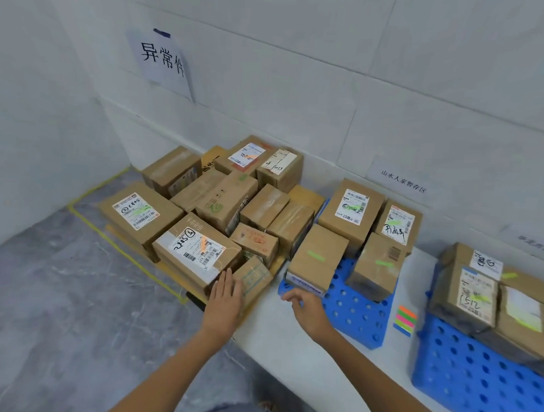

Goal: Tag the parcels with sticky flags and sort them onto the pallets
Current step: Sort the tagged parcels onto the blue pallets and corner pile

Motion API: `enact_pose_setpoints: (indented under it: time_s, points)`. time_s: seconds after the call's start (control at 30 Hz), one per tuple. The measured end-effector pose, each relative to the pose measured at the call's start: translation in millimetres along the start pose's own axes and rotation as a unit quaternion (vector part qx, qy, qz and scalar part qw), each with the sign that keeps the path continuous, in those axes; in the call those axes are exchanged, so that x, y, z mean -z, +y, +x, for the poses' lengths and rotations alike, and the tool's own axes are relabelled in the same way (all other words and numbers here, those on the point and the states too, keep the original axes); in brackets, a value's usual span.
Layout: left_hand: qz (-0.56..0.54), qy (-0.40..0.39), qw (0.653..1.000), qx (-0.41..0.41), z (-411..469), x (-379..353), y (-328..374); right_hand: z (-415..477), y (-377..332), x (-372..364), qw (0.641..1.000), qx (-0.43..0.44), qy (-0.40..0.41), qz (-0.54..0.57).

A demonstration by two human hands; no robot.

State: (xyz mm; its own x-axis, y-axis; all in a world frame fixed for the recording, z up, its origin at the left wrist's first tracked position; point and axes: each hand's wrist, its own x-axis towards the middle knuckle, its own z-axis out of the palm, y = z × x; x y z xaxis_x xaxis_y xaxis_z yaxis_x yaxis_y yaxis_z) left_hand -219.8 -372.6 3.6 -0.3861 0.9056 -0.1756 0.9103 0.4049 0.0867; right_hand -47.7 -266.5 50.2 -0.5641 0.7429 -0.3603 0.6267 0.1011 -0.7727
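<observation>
Left grip [225, 294] is flat, fingers straight, against the near end of a labelled parcel [196, 249] in the corner pile. Right grip [306, 305] hangs loosely curled, holding nothing, at the corner of the blue pallet [353, 311], just below a green-flagged parcel [318, 258]. The sticky flags [405, 320] lie beside that pallet.

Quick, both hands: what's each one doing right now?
Left hand: open, straight fingers against the labelled parcel.
Right hand: open, loosely curled, holding nothing.
</observation>
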Motion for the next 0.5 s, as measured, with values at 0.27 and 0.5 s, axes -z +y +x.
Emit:
enact_pose_setpoints:
  time_s: [0.27,0.5]
  points:
    - [-0.525,0.008,0.839,0.146,6.0,68.1,-14.1,-4.9,-4.2,22.7,0.998,0.008,0.044,0.052]
    - [-0.727,-0.070,0.668,0.144,22.5,97.4,5.6,-15.7,-31.0,34.2,0.969,-0.020,-0.019,0.244]
